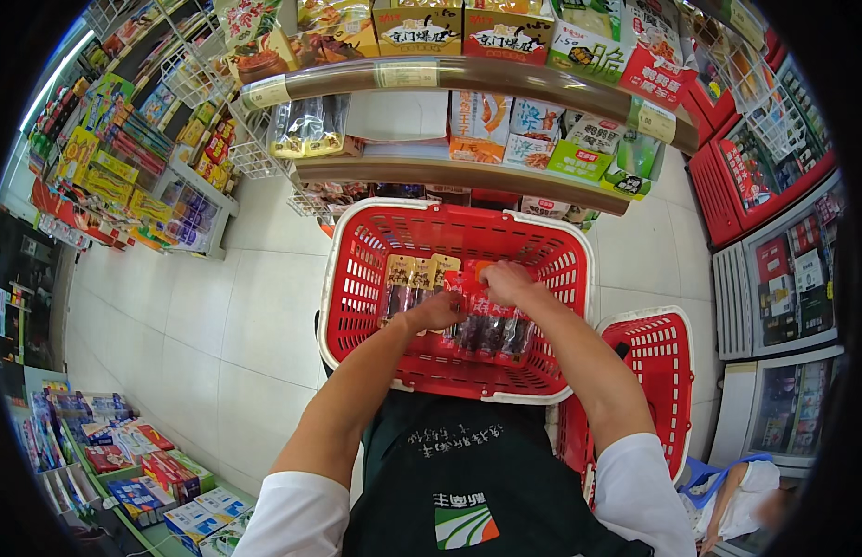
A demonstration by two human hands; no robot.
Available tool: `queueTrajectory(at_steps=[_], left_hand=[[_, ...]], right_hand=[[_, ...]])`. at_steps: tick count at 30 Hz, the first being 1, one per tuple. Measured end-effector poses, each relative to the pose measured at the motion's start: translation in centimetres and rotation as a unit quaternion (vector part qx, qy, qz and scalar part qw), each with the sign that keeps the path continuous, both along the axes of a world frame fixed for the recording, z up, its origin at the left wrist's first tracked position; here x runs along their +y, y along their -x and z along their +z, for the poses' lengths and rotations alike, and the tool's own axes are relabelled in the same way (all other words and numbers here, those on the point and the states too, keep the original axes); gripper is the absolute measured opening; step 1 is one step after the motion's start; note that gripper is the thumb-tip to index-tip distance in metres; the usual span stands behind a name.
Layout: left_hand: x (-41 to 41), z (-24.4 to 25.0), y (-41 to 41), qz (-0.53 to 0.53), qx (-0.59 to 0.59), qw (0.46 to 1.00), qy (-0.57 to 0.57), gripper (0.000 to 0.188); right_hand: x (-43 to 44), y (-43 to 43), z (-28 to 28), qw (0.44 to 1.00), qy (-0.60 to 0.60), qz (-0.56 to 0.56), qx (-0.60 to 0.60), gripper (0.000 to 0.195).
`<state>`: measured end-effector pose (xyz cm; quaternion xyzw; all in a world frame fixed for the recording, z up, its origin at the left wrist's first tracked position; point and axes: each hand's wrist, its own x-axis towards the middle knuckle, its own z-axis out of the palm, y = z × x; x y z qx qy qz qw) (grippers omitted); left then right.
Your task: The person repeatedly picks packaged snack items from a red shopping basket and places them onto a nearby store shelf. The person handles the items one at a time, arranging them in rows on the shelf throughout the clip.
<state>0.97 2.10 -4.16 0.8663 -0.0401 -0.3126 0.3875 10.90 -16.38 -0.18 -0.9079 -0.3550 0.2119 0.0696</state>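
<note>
In front of me is a red plastic shopping basket (438,386) with a white rim. Inside it, several red-topped snack packets (500,334) with clear lower parts lie side by side on the right, dark food showing through. To their left is a group of gold-topped snack packets (401,278), partly covered by my forearm and hand. My left hand (436,312) has its fingers curled at the left edge of the red packets. At their upper end, my right hand (509,282) pinches with bent fingers beside a small orange patch (483,270); its fingertips are partly hidden.
Beyond the basket stands a shelf rack (431,170) of snack boxes with price tags. A second red basket (671,376) is at my right. Freezers (786,278) line the right side, near a seated person (740,498). Stocked shelves (124,167) and boxed goods (152,480) occupy the left.
</note>
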Motion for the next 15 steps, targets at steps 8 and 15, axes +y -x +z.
queueTrajectory(at_steps=[8,15], left_hand=[[5.9,-0.1,-0.4,0.19,-0.011,0.959,-0.21,0.062],[9.5,-6.9,0.4,-0.153,-0.108,0.923,-0.335,0.033]], right_hand=[[6.5,3.0,-4.6,0.948,-0.263,-0.092,0.155,0.027],[12.4,4.0,-8.3,0.77,-0.219,-0.304,0.516,0.02]])
